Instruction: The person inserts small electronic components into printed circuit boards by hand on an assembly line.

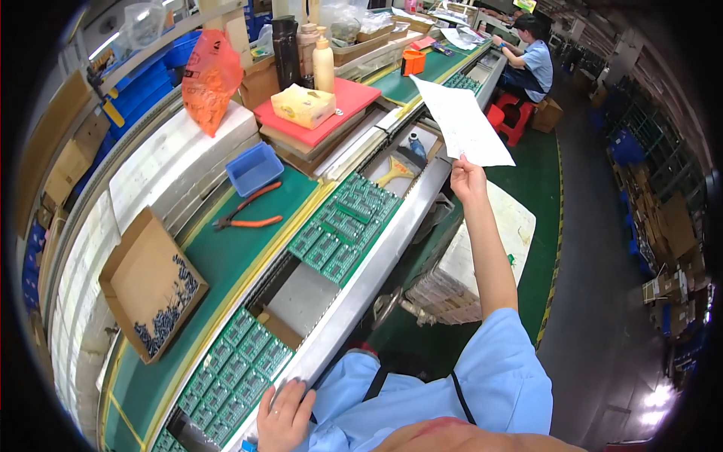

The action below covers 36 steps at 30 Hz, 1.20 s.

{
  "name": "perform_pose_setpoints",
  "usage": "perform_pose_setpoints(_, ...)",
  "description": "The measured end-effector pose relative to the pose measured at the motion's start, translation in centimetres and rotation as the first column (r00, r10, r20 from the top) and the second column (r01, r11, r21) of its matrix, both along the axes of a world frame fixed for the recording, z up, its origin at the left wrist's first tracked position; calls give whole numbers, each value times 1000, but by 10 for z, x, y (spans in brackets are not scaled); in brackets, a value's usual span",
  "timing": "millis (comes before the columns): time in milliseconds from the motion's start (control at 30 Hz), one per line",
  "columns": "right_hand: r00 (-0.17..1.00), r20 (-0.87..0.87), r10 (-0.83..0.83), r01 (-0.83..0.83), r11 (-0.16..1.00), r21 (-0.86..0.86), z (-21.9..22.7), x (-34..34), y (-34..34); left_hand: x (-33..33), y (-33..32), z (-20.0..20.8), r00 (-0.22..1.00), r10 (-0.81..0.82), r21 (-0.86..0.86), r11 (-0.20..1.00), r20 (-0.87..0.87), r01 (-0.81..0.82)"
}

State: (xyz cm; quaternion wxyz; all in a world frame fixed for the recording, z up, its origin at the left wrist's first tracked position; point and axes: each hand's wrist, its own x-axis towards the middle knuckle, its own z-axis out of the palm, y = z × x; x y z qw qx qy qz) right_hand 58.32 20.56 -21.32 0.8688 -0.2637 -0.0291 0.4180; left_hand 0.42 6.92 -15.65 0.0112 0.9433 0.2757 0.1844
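Out to the right, my right hand [468, 181] pinches the lower edge of a white sheet of paper [467, 124], which hangs over the bench edge. My left hand [285, 414] lies on the metal rail [316, 354] with its fingers stretched out, holding nothing. Just beside it, a panel of green circuit boards [235, 377] sits in the track. Farther along the track is a second green circuit board panel [348, 226], with a bare grey plate [301, 295] between the two. Past that panel lies a yellow-handled brush [395, 172].
On the green bench lie orange-handled cutters [252, 218], a blue bin [254, 170] and a cardboard tray [147, 282] of small dark parts. A pump bottle [323, 64] stands behind. White foam blocks [482, 248] stand right of the rail. A co-worker [535, 64] sits at the far end.
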Motion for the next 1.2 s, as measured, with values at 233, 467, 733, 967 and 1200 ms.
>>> perform_pose_setpoints(233, 996, 63, -67, 62, 995, 84, 5, 5, 22, -31, 9, -53, 999, 41, 34, 999, -24, -41)
perform_pose_setpoints(467, 937, 244, -248, 164, 934, 319, 41, 153, 175, -43, -1, -92, 988, 150, 135, 979, 47, -155)
perform_pose_setpoints(733, 933, 360, 23, 60, 975, -216, 32, 140, 218, -45, -8, -96, 963, 269, 75, 961, -9, -268)
perform_pose_setpoints(967, 810, 572, 128, 69, 948, -310, 59, 92, 170, -38, 1, -87, 990, 140, 182, 973, 0, -138)
perform_pose_setpoints(1200, 578, 738, 349, -105, 928, -356, 104, -55, 108, -21, -8, -7, 998, 59, -221, 973, -21, -62)
